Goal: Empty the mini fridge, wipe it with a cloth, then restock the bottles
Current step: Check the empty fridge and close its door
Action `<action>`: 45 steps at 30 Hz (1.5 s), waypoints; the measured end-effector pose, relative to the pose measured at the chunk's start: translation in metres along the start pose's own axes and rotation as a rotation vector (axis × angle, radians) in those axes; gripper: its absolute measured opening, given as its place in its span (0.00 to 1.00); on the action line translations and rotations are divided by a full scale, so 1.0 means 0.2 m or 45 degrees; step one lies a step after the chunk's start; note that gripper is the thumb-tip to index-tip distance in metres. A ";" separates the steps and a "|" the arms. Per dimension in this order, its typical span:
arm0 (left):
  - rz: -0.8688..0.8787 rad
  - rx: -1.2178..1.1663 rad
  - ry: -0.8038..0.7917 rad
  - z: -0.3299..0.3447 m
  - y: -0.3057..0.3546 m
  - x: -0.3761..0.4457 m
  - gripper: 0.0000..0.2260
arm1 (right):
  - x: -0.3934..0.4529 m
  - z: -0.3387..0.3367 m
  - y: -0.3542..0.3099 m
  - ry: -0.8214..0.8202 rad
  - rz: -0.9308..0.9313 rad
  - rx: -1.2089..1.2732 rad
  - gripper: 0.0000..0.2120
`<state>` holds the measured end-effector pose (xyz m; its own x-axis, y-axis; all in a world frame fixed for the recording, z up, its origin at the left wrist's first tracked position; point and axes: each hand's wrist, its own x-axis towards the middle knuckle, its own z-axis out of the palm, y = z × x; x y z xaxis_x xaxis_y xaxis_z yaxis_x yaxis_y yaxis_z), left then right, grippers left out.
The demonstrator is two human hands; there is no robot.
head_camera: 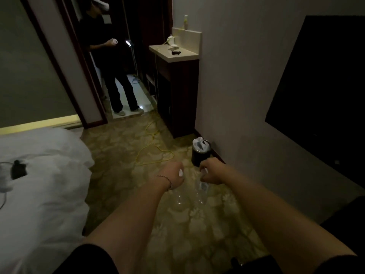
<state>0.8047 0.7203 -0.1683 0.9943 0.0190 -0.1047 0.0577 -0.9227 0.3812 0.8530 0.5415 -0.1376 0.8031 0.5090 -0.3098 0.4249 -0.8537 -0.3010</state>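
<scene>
Two clear bottles hang by their necks, one per fist: my left hand curls round the white cap of the left bottle, my right hand pinches the top of the right bottle. Both dangle over the carpet. I'd keep these grips firm and the bottles apart while carrying them.

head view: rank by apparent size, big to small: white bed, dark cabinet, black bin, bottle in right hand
1. white bed
2. dark cabinet, farther away, so real size unsure
3. black bin
4. bottle: clear and dim, extent unsure, close to the bin
</scene>
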 end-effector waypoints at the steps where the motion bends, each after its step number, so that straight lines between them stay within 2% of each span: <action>1: -0.005 -0.004 0.000 -0.02 -0.03 0.15 0.11 | 0.14 -0.05 0.04 0.003 0.019 0.024 0.17; 8: 0.057 0.012 -0.079 -0.12 -0.19 1.24 0.12 | 1.14 -0.34 0.34 -0.033 0.131 0.077 0.17; 16: 0.159 0.053 -0.218 -0.01 -0.36 2.53 0.15 | 2.28 -0.53 0.84 -0.032 0.343 0.171 0.18; 21: 0.232 0.019 -0.284 0.09 -0.43 3.13 0.14 | 2.80 -0.62 1.08 -0.062 0.396 0.169 0.17; 25: 0.225 0.031 -0.343 0.16 -0.45 3.59 0.17 | 3.24 -0.67 1.31 -0.099 0.367 0.137 0.20; 28: 0.218 0.062 -0.390 0.27 -0.50 3.91 0.18 | 3.54 -0.68 1.47 -0.077 0.406 0.143 0.13; 35: 0.245 0.047 -0.355 0.71 -0.67 4.45 0.16 | 4.10 -0.40 1.77 -0.055 0.453 0.155 0.14; 41: 0.328 0.082 -0.388 1.28 -0.95 4.85 0.12 | 4.50 0.12 2.03 -0.049 0.499 0.179 0.18; 45: 0.347 0.119 -0.404 1.65 -1.12 5.03 0.14 | 4.70 0.49 2.15 -0.040 0.517 0.205 0.18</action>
<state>1.7632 0.8196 -0.6626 0.8944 -0.3366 -0.2945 -0.2265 -0.9087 0.3508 1.7510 0.6634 -0.6467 0.8773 0.1410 -0.4587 0.0051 -0.9586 -0.2849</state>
